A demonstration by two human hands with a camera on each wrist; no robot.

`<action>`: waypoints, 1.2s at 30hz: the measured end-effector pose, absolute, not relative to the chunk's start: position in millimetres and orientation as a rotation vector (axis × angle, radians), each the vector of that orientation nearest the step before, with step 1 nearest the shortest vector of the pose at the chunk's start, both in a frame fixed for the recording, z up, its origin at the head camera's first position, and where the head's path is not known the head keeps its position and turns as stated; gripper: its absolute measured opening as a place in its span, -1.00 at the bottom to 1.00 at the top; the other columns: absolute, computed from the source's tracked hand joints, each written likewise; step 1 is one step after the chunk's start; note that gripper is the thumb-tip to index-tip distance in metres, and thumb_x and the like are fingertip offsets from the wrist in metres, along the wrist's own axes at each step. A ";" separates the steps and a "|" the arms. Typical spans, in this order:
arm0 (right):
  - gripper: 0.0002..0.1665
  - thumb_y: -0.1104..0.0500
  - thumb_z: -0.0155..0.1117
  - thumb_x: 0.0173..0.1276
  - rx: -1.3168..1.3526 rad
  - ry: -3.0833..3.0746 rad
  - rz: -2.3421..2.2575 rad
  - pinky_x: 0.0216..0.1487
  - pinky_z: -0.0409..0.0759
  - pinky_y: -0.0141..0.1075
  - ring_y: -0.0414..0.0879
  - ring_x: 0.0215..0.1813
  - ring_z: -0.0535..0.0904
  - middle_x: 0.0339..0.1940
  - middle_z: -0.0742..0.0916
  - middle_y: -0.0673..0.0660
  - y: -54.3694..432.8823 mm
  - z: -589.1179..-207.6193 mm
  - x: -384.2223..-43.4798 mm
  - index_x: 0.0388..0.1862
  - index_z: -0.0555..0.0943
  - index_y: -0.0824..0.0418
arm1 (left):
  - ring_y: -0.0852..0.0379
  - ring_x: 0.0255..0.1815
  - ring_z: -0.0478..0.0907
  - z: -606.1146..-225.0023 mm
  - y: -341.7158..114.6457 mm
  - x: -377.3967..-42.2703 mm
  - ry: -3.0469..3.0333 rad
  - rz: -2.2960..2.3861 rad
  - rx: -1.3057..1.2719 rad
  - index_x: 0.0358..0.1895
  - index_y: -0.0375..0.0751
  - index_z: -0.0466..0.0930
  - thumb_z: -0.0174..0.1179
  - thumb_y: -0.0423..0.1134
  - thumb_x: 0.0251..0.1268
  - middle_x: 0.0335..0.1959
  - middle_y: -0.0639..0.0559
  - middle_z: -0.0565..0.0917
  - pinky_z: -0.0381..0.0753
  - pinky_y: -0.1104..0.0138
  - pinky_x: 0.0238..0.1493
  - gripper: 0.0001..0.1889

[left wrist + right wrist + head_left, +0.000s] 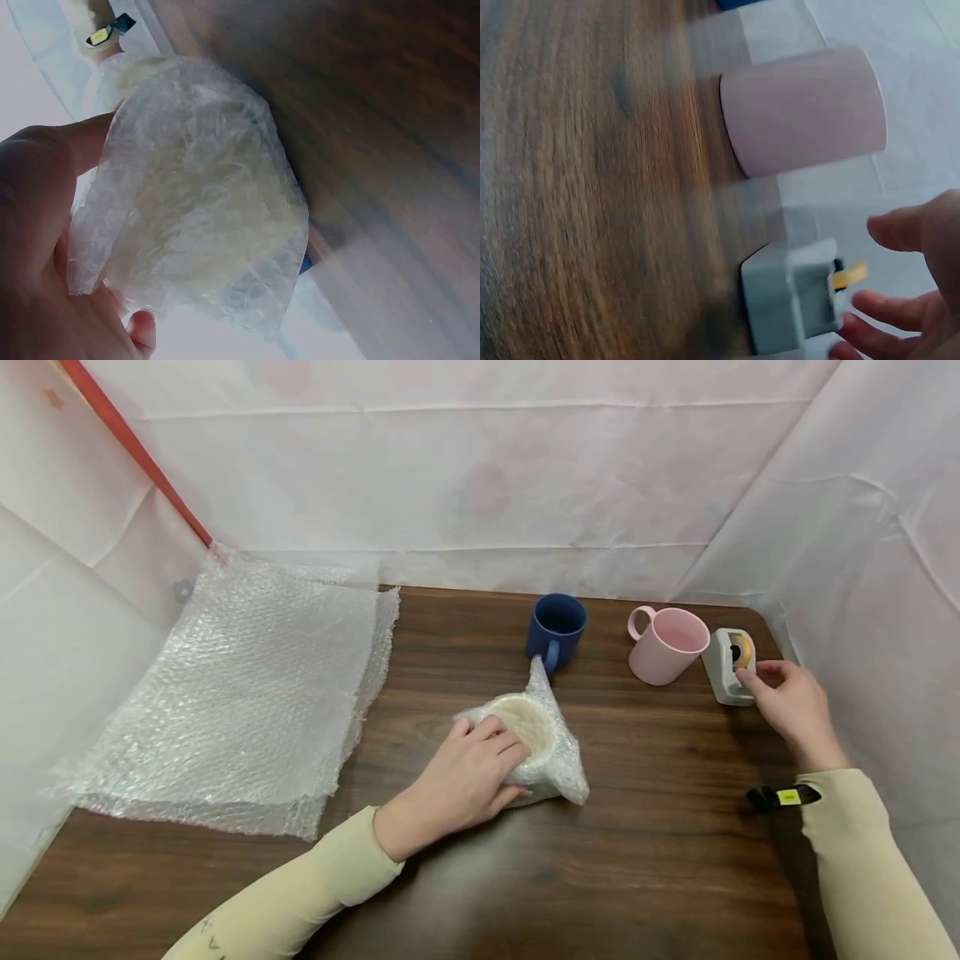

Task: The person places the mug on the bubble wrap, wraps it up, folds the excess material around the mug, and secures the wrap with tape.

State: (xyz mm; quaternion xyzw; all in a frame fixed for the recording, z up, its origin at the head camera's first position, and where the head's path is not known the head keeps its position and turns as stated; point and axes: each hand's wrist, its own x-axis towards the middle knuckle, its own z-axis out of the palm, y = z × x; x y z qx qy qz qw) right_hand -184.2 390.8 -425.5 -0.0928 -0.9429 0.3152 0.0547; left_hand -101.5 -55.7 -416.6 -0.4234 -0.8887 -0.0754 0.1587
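Observation:
Bubble wrap surrounds a cream cup [534, 727] near the middle of the table, its round rim showing on top. My left hand [468, 768] grips its near left side, fingers over the rim and thumb low against the wrap; the left wrist view has the wrapped side [202, 195] close up. At the far right, my right hand [798, 702] is at a grey-white tape dispenser [723, 685] holding a yellow roll. In the right wrist view, thumb and fingers [889, 309] are spread apart beside the dispenser's top, nothing pinched between them; whether a fingertip touches it I cannot tell.
A blue mug [557, 628] stands just behind the wrapped cup. To its right is a pink mug [660, 656], near the dispenser. Sheets of bubble wrap [247, 693] lie stacked on the left. Pale curtains [480, 485] enclose the wooden table [637, 860].

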 end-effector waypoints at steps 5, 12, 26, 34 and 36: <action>-0.10 -0.30 -0.01 0.47 -0.406 -2.987 1.174 -0.11 0.37 -0.20 0.20 0.09 0.38 0.20 0.48 0.45 402.2 -432.8 -191.0 0.31 0.37 0.51 | 0.07 -0.04 0.44 -416.5 -54.6 -105.1 -2.524 -0.207 -1.227 -0.20 -0.01 0.60 0.38 0.16 0.13 -0.17 0.17 0.66 0.31 0.17 -0.15 -0.63; -0.10 -0.32 0.05 0.44 -0.443 -3.104 1.196 -0.18 0.37 -0.18 0.15 -0.03 0.38 0.05 0.49 0.40 410.4 -422.3 -197.4 0.22 0.42 0.53 | 0.07 -0.01 0.44 -417.7 -57.2 -107.4 -2.495 -0.180 -1.260 -0.10 -0.01 0.61 0.40 0.19 0.08 -0.08 0.17 0.62 0.33 0.14 -0.17 -0.55; -0.43 -0.17 0.27 0.40 -0.472 -2.927 1.331 -0.18 0.38 -0.29 -0.04 -0.12 0.37 -0.08 0.51 0.12 412.6 -436.2 -193.2 -0.01 0.51 0.33 | 0.04 -0.01 0.41 -414.9 -60.3 -106.9 -2.541 -0.099 -1.305 0.22 0.05 0.55 0.29 0.22 0.24 -0.01 0.16 0.63 0.33 0.13 -0.15 -0.44; -0.39 -0.18 0.30 0.37 -0.449 -2.926 1.061 -0.23 0.31 -0.25 0.08 -0.11 0.38 -0.08 0.58 0.28 406.9 -435.0 -190.6 -0.05 0.55 0.38 | -0.02 0.13 0.40 -419.0 -59.8 -106.5 -2.417 -0.024 -1.303 0.03 -0.06 0.60 0.31 0.21 0.21 0.25 0.07 0.51 0.37 0.08 -0.08 -0.51; -0.44 -0.15 0.34 0.34 -0.456 -2.907 1.011 -0.26 0.32 -0.24 0.06 -0.15 0.39 -0.17 0.60 0.21 404.7 -434.7 -190.4 -0.09 0.56 0.35 | -0.04 0.21 0.36 -419.8 -59.9 -106.6 -2.397 0.006 -1.312 -0.01 -0.08 0.60 0.31 0.19 0.22 0.27 0.06 0.49 0.37 0.03 0.08 -0.53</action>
